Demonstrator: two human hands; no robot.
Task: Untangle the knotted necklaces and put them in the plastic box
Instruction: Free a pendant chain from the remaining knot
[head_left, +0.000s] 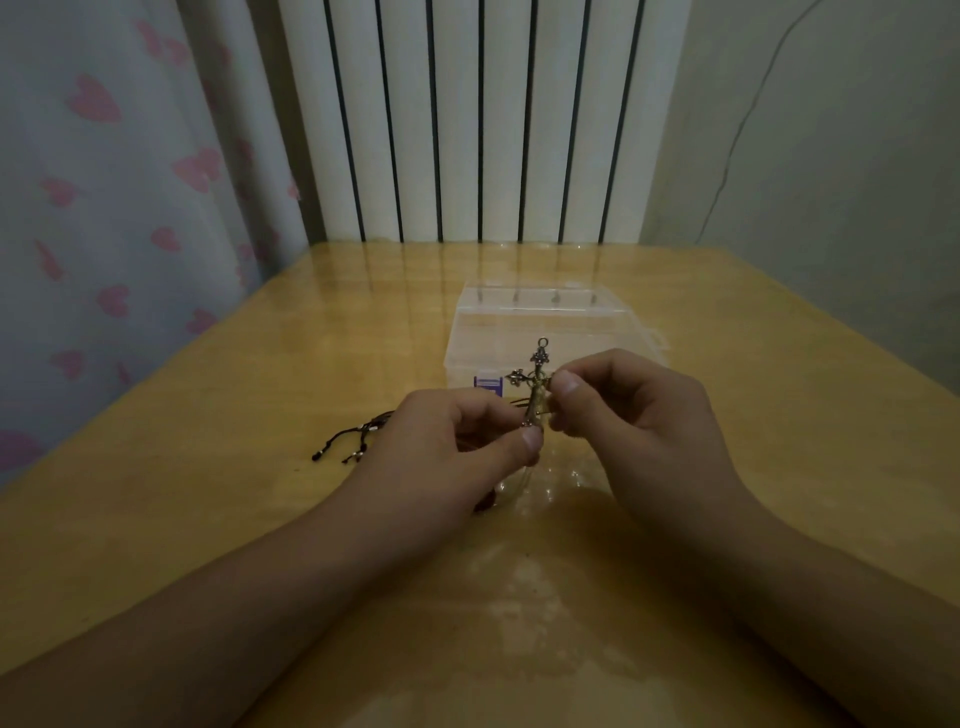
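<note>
Metal cross pinched by both hands, left hand, right hand, before the box; tugging could tighten the cord knot.

A glossy wooden table carries a clear plastic box and black necklace cords

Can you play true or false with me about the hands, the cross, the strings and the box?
1. Both hands, left and right, pinch the cross pendant. True.
2. The plastic box sits closer to the person than the hands. False: it lies beyond them, toward the radiator.
3. Dark cords lie on the table beside the left hand. True.
4. The cross lies flat on the table. False: it is held upright above it.
</note>
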